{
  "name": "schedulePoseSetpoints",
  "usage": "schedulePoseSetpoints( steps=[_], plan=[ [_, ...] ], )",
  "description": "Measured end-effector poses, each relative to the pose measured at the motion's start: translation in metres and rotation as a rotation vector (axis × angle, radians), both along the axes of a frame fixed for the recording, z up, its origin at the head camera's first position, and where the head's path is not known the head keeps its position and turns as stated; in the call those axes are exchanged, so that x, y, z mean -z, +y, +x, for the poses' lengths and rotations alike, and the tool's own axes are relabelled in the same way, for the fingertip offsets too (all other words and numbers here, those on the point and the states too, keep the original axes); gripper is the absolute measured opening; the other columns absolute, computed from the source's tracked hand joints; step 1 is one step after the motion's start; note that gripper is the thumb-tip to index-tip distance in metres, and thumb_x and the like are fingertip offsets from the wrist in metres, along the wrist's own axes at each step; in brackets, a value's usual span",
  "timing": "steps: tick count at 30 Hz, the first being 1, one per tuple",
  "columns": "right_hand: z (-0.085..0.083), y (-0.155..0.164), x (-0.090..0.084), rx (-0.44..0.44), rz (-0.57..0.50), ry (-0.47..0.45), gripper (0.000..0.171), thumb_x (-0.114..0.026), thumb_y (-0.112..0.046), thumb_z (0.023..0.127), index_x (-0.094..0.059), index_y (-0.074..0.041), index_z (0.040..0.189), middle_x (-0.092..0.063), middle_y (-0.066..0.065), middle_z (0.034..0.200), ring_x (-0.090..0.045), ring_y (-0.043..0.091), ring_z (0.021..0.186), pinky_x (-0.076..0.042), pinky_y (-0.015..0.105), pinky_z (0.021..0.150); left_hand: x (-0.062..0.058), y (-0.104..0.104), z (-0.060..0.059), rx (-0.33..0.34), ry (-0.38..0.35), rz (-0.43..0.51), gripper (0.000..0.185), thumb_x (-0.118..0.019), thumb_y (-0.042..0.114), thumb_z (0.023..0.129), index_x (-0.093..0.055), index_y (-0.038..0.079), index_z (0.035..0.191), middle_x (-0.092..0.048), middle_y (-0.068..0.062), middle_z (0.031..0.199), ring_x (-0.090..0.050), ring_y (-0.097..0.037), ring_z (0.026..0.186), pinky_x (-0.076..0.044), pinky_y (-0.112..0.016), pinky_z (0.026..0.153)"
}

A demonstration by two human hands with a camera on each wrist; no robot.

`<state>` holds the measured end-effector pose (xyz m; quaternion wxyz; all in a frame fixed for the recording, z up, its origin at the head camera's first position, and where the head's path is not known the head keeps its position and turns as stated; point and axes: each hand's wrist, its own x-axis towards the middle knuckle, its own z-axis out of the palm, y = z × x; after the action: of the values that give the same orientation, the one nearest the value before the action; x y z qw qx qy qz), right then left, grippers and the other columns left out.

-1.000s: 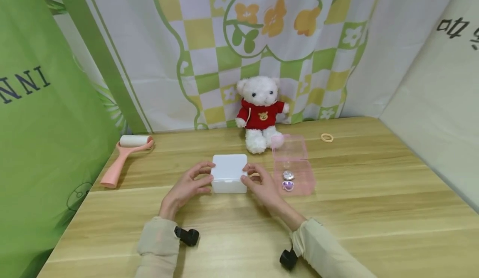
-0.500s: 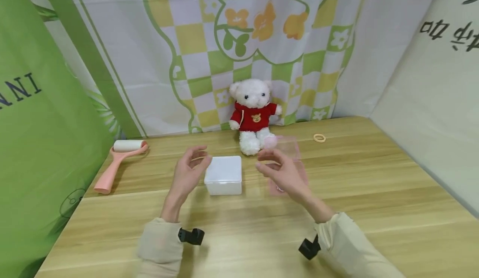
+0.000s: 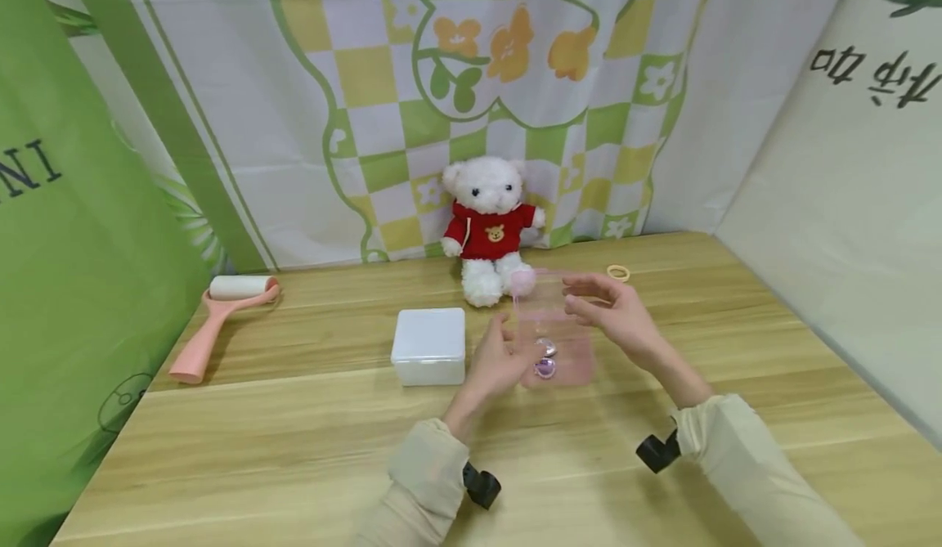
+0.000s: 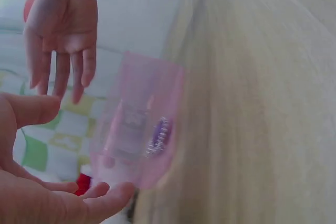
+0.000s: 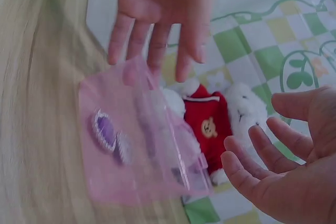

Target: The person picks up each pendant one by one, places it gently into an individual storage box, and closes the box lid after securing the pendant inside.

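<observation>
Both hands, left point(image 3: 500, 359) and right point(image 3: 614, 316), moved, fingers spread, to the unlabelled pink box point(image 3: 553, 334).

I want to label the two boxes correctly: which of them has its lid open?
The transparent pink box between both hands, right of the white box, is open. The white one is closed.

The box point(image 3: 555, 328) between the hands is clear pink, and the small pieces point(image 3: 545, 359) inside it are silver and purple. The other box point(image 3: 430, 345) is plain white. The teddy bear point(image 3: 489, 229) is white and wears a red sweater with a small yellow bear face. The roller point(image 3: 216, 316) has a salmon pink handle and a white roll. The ring point(image 3: 618, 271) is pale yellow. The table point(image 3: 294, 449) is light wood with grain lines. The curtain point(image 3: 478, 81) has green, yellow and white checks with orange flowers. Both sleeves point(image 3: 743, 457) are beige.
</observation>
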<state>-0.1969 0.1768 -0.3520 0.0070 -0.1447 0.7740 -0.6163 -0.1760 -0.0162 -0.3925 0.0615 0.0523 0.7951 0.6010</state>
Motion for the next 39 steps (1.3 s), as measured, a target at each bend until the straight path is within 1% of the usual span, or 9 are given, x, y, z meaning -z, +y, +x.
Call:
schedulePoseSetpoints(
  steps=[2, 5, 11, 17, 22, 28, 33, 35, 39],
  plan=[
    [-0.002, 0.004, 0.004, 0.005, 0.004, -0.019, 0.044, -0.058, -0.011, 0.087, -0.043, 0.006, 0.125, -0.049, 0.026, 0.12, -0.058, 0.02, 0.096, -0.05, 0.035, 0.079, 0.009, 0.003, -0.003, -0.005, -0.016, -0.021, 0.082, -0.071, 0.024, 0.075, -0.026, 0.001, 0.139, -0.044, -0.024, 0.125, -0.046, -0.035, 0.11, -0.042, -0.043, 0.087],
    [-0.006, 0.011, 0.01, 0.023, 0.012, -0.052, 0.048, -0.058, -0.01, 0.087, -0.038, 0.006, 0.128, -0.047, 0.029, 0.121, -0.058, 0.024, 0.096, -0.05, 0.035, 0.079, 0.021, 0.001, -0.008, 0.012, -0.025, 0.01, 0.084, -0.072, 0.016, 0.072, -0.024, 0.0, 0.139, -0.04, -0.024, 0.129, -0.042, -0.036, 0.114, -0.037, -0.046, 0.093],
    [-0.016, 0.023, 0.02, 0.052, 0.021, -0.107, 0.048, -0.056, -0.012, 0.089, -0.036, 0.005, 0.13, -0.044, 0.031, 0.122, -0.058, 0.026, 0.094, -0.047, 0.044, 0.083, 0.034, -0.008, -0.016, 0.107, -0.059, 0.124, 0.076, -0.066, 0.007, 0.074, -0.025, -0.002, 0.138, -0.037, -0.022, 0.133, -0.04, -0.036, 0.117, -0.035, -0.045, 0.097],
    [-0.03, 0.03, 0.032, 0.068, -0.008, -0.178, 0.05, -0.052, -0.019, 0.092, -0.033, 0.006, 0.131, -0.042, 0.03, 0.124, -0.058, 0.028, 0.095, -0.048, 0.038, 0.082, 0.036, -0.013, -0.019, 0.171, -0.09, 0.169, 0.076, -0.065, 0.007, 0.075, -0.025, 0.004, 0.139, -0.038, -0.021, 0.132, -0.04, -0.034, 0.118, -0.034, -0.043, 0.097],
    [-0.045, 0.027, 0.042, 0.086, -0.039, -0.231, 0.049, -0.049, -0.019, 0.093, -0.033, 0.009, 0.13, -0.047, 0.021, 0.115, -0.06, 0.028, 0.09, -0.049, 0.04, 0.081, 0.034, -0.013, -0.018, 0.195, -0.098, 0.169, 0.076, -0.065, 0.007, 0.076, -0.025, 0.007, 0.14, -0.036, -0.021, 0.133, -0.037, -0.034, 0.119, -0.031, -0.044, 0.099],
    [-0.067, 0.022, 0.051, 0.074, -0.051, -0.264, 0.054, -0.046, -0.024, 0.095, -0.029, 0.012, 0.132, -0.048, 0.026, 0.114, -0.061, 0.024, 0.087, -0.051, 0.037, 0.077, 0.034, -0.013, -0.019, 0.208, -0.103, 0.166, 0.074, -0.066, 0.007, 0.076, -0.027, 0.007, 0.139, -0.036, -0.02, 0.134, -0.038, -0.033, 0.12, -0.032, -0.043, 0.099],
    [-0.079, 0.023, 0.057, 0.051, -0.076, -0.276, 0.065, -0.048, -0.037, 0.092, -0.026, 0.004, 0.137, -0.051, 0.01, 0.105, -0.059, 0.022, 0.089, -0.051, 0.031, 0.072, 0.034, -0.012, -0.02, 0.225, -0.099, 0.152, 0.073, -0.064, 0.006, 0.078, -0.025, 0.006, 0.139, -0.035, -0.02, 0.134, -0.038, -0.034, 0.12, -0.033, -0.044, 0.099],
    [-0.08, 0.024, 0.056, 0.037, -0.058, -0.27, 0.067, -0.047, -0.04, 0.092, -0.025, 0.003, 0.139, -0.051, 0.009, 0.109, -0.057, 0.018, 0.089, -0.05, 0.031, 0.075, 0.035, -0.013, -0.02, 0.233, -0.099, 0.143, 0.071, -0.064, 0.006, 0.079, -0.026, 0.005, 0.139, -0.036, -0.02, 0.134, -0.038, -0.033, 0.12, -0.033, -0.044, 0.099],
    [-0.08, 0.02, 0.052, 0.032, -0.057, -0.266, 0.06, -0.041, -0.036, 0.095, -0.025, 0.002, 0.139, -0.043, 0.02, 0.124, -0.057, 0.013, 0.089, -0.048, 0.036, 0.082, 0.034, -0.015, -0.019, 0.243, -0.084, 0.116, 0.069, -0.064, 0.008, 0.08, -0.026, 0.007, 0.139, -0.037, -0.02, 0.134, -0.039, -0.031, 0.12, -0.033, -0.044, 0.099]
  ],
)
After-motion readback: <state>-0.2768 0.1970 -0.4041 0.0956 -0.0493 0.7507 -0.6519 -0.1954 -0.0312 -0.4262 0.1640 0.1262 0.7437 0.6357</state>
